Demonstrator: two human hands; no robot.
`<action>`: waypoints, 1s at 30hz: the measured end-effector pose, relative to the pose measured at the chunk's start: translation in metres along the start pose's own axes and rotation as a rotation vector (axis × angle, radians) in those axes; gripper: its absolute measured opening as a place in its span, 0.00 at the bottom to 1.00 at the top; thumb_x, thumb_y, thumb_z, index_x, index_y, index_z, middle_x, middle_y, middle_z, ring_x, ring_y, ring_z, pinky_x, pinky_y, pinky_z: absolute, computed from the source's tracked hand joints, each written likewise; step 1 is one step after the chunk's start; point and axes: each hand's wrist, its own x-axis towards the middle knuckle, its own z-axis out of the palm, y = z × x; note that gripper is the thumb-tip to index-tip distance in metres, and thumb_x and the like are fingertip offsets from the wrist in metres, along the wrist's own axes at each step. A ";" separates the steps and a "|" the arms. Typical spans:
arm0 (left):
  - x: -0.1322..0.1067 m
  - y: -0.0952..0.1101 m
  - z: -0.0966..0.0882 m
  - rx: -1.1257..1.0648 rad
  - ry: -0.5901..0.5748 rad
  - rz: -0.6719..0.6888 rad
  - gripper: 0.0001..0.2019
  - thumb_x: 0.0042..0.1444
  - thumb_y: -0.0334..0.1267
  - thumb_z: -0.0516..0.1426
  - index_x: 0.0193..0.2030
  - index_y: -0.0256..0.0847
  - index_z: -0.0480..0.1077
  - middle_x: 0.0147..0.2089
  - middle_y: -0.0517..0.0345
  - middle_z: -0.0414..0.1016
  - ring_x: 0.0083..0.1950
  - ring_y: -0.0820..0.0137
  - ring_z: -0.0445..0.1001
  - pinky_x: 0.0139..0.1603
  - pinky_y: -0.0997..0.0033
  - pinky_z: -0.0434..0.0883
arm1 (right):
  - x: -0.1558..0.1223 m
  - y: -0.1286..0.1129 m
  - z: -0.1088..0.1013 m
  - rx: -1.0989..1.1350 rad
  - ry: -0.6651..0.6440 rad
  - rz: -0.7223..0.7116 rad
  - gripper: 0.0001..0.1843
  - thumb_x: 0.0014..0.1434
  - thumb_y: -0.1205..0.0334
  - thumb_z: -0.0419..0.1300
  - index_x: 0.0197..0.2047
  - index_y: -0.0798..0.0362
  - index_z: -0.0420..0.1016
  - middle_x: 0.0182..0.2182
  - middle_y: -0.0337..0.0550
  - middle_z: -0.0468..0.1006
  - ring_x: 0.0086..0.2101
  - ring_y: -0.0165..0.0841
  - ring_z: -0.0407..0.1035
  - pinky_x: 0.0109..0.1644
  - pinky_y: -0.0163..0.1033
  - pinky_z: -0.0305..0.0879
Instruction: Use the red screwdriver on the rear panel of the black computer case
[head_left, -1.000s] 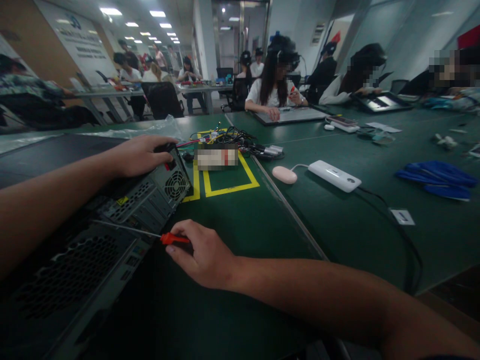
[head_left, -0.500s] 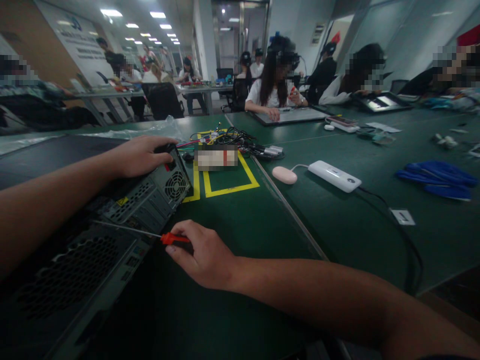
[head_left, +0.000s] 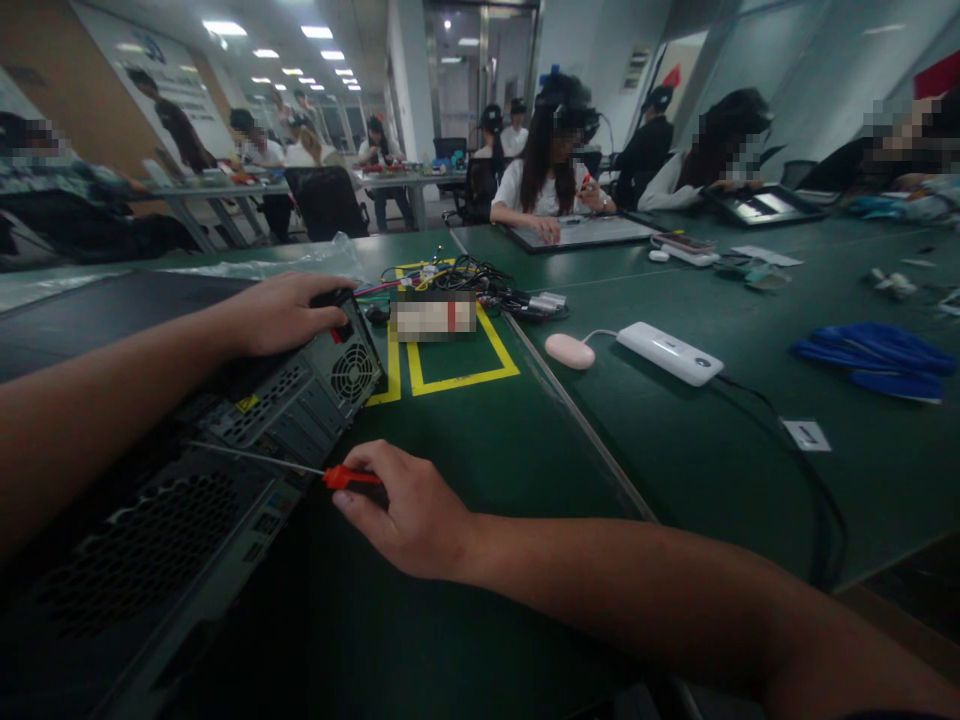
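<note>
1. We look down over a green desk point(head_left: 487, 450) at a dark computer case point(head_left: 176, 520), which lies at a slant along the left side, its metal back turned toward the middle.
2. Our left hand point(head_left: 289, 312) is half curled over the upper corner of the case, above a round fan grille point(head_left: 351, 370), thumb pointing at the back edge. Its fingertips are partly hidden, so we cannot tell whether it grips or merely rests there.
3. Our right hand point(head_left: 409, 510) is closed around the red and black handle of a screwdriver point(head_left: 349, 480), held just off the case's back edge.
4. The thin metal shaft runs leftward across the back of the case, above a honeycomb vent. Its tip is lost in shadow, and we cannot tell what it touches.
5. Beyond the case, a tangle of cables point(head_left: 487, 275) lies behind a blurred, pale box point(head_left: 433, 318), near outlines of yellow tape point(head_left: 465, 379).
6. Right of these, a pink rounded object point(head_left: 570, 351) is joined by a short cord to a white oblong device point(head_left: 670, 352); farther right lies a blue cloth point(head_left: 874, 357).
7. Across from us, a co-worker point(head_left: 551, 175) leans over a flat panel point(head_left: 585, 232).
</note>
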 end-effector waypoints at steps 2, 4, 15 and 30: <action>0.000 0.000 0.000 0.009 -0.004 -0.002 0.42 0.58 0.57 0.48 0.75 0.35 0.66 0.75 0.40 0.70 0.73 0.45 0.69 0.74 0.44 0.64 | 0.000 0.000 0.000 0.006 0.000 -0.006 0.11 0.73 0.56 0.61 0.55 0.51 0.69 0.47 0.46 0.80 0.44 0.36 0.77 0.49 0.43 0.75; 0.000 0.000 -0.001 0.007 -0.005 -0.003 0.43 0.58 0.58 0.48 0.75 0.34 0.65 0.75 0.39 0.69 0.73 0.45 0.69 0.74 0.44 0.64 | 0.000 0.001 0.000 0.008 0.007 -0.012 0.12 0.73 0.56 0.61 0.55 0.51 0.69 0.47 0.46 0.80 0.43 0.36 0.77 0.49 0.42 0.74; 0.000 0.001 0.000 0.005 0.005 0.017 0.40 0.58 0.56 0.49 0.74 0.38 0.68 0.73 0.44 0.73 0.72 0.47 0.71 0.73 0.46 0.65 | 0.000 0.003 0.002 -0.083 0.043 -0.047 0.13 0.74 0.53 0.60 0.55 0.51 0.72 0.45 0.45 0.80 0.42 0.36 0.75 0.50 0.43 0.74; -0.002 0.004 -0.001 0.002 -0.001 -0.016 0.41 0.58 0.55 0.49 0.75 0.36 0.66 0.74 0.43 0.71 0.72 0.47 0.71 0.74 0.46 0.65 | -0.002 0.004 0.002 -0.025 0.029 -0.043 0.18 0.70 0.54 0.63 0.58 0.51 0.67 0.49 0.48 0.80 0.46 0.40 0.78 0.53 0.46 0.76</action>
